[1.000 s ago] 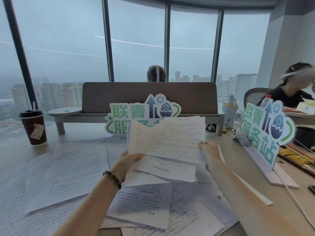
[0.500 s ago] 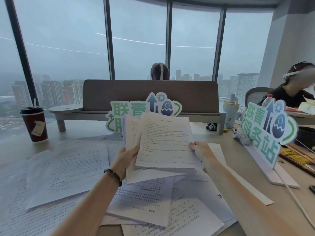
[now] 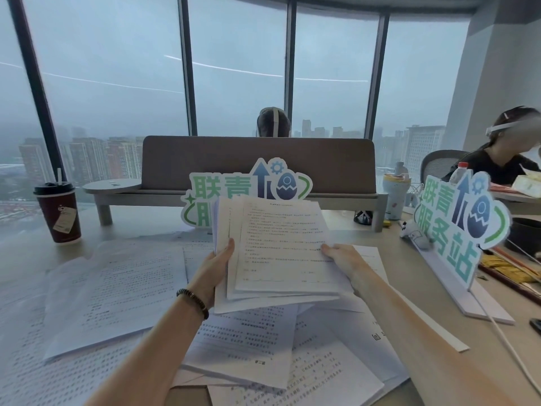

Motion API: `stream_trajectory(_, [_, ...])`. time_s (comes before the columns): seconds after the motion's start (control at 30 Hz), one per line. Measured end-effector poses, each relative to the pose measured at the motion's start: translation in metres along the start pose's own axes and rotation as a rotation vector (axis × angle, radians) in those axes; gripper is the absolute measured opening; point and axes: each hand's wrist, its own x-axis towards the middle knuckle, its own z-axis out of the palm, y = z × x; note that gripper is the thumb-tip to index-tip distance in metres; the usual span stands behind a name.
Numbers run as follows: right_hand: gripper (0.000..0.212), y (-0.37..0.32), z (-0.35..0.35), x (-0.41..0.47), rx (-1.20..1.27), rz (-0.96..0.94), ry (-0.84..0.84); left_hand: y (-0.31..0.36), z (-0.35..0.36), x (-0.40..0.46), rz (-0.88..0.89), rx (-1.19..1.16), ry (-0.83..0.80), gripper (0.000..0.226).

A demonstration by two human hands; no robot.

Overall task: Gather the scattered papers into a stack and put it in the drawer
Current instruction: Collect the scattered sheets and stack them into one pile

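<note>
A bundle of printed white papers (image 3: 278,247) stands tilted upright above the desk, its sheets roughly squared together. My left hand (image 3: 215,268) grips its left edge, thumb on the front. My right hand (image 3: 341,259) holds the right edge. Under the bundle, several loose printed sheets (image 3: 117,291) lie spread and overlapping across the desk, some (image 3: 307,367) near the front edge. No drawer is in view.
A red coffee cup (image 3: 58,212) stands at the far left. Two green sign boards (image 3: 234,194) (image 3: 456,230) stand behind and to the right of the papers. A monitor riser (image 3: 257,197) crosses the back. A seated person (image 3: 503,153) is at the right, with cables (image 3: 512,344) nearby.
The fanned, crooked sheets in my hands have been drawn together into a neater bundle and raised more upright. Both hands moved closer together along its edges.
</note>
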Motion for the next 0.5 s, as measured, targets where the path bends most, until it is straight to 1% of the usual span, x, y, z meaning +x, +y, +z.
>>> stream_trajectory(0.13, [0.030, 0.002, 0.009, -0.003, -0.067, -0.023, -0.071, 0.000, 0.002, -0.001, 0.011, -0.011, -0.016, 0.025])
stream_trajectory(0.27, [0.022, 0.001, 0.014, -0.011, 0.005, -0.018, -0.194, 0.001, 0.004, -0.003, 0.011, -0.006, -0.029, 0.019])
stream_trajectory(0.33, [0.021, 0.001, 0.015, -0.011, 0.028, -0.025, -0.234, 0.002, 0.003, -0.005, 0.009, 0.000, -0.043, 0.020])
stream_trajectory(0.4, [0.022, 0.000, 0.014, -0.012, 0.036, -0.041, -0.228, 0.001, 0.001, -0.005, -0.005, 0.004, -0.068, 0.025])
stream_trajectory(0.5, [0.021, -0.004, 0.011, -0.012, 0.016, -0.071, -0.172, 0.001, 0.000, -0.003, -0.018, -0.012, -0.073, 0.027])
